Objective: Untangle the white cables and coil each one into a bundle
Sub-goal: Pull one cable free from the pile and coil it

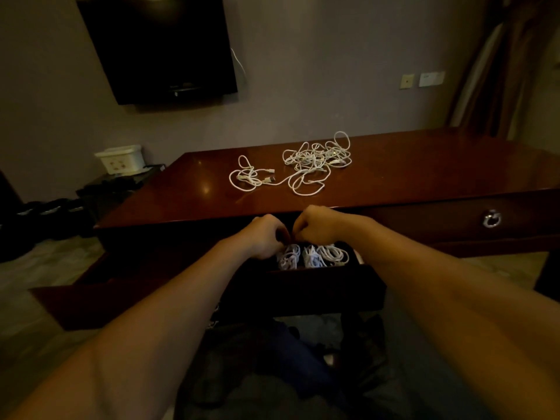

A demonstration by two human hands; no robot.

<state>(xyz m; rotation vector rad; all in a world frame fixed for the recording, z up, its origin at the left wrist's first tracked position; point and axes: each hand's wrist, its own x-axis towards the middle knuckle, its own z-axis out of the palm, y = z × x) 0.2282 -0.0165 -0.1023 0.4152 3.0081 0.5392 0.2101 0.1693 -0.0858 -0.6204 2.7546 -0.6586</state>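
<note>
Dark polished wood desk [394,165], its drawer [303,286] pulled open toward the person. On the desktop, a tangle of white cables [315,160], with a smaller knot [250,177] to its left joined by one strand. Coiled bundles [315,256] lie in the drawer. Left hand [263,234] and right hand [318,224] hover above them, fingers curled, knuckles near touching; whether they pinch a cable I cannot tell. Cables look light, limp, springy: best taken at a plug end.

No text, label, brand or number can be read anywhere; the room is dim and blurred.
</note>
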